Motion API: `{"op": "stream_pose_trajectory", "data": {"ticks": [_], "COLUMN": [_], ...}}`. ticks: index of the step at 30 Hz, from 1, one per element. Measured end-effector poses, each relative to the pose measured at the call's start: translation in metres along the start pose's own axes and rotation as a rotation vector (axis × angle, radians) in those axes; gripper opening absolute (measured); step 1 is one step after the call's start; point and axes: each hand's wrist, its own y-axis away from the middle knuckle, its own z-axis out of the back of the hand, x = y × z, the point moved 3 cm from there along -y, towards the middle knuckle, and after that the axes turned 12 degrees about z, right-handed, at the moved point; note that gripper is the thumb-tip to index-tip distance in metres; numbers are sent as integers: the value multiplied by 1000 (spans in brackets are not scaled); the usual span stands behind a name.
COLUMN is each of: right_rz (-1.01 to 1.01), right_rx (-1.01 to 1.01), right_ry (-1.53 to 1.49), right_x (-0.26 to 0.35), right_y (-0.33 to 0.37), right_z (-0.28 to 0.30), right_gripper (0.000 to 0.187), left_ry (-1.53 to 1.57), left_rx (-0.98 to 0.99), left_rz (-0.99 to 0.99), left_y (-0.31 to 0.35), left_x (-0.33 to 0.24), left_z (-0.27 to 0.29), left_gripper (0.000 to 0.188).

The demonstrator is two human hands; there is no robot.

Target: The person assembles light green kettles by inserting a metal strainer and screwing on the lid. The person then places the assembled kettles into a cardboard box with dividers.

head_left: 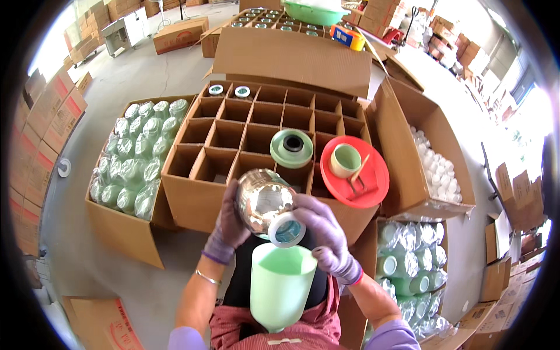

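Both gloved hands hold a silvery glass flask liner (262, 201), tilted with its pale ringed mouth toward me. My left hand (228, 227) wraps round its left side. The fingers of my right hand (324, 230) are on its right side, near the ring. Just below the mouth, a pale green flask shell (281, 289) stands upright in my lap, its open end up. Ahead, a green shoulder piece with a black ring (283, 156) rests on the divided carton (271, 111). A red plate (370, 186) beside it carries a small green cup (348, 157) and a wooden-handled tool (360, 169).
On the left stands a carton of plastic-wrapped green shells (131, 154); another wrapped batch (411, 256) sits at lower right. A deep carton (431, 125) holds small white parts (437, 169). Farther back are a green basin (315, 13) and a yellow-orange tape dispenser (348, 37).
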Motion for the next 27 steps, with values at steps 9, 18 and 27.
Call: {"op": "stream_pose_trajectory", "data": {"ticks": [9, 18, 27], "right_rz": [-429, -336, -135], "right_rx": [-257, 90, -51], "right_ry": [58, 98, -834], "right_x": [39, 100, 35], "right_y": [171, 209, 54], "right_z": [-18, -90, -122], "right_gripper": [66, 64, 79], "left_ry": [-868, -973, -824], "left_rx": [-218, -656, -668], "left_rz": [-158, -139, -52], "left_y": [43, 226, 288], "left_x": [-20, 50, 103], "left_z": [-5, 60, 135], "left_gripper": [60, 66, 52]}}
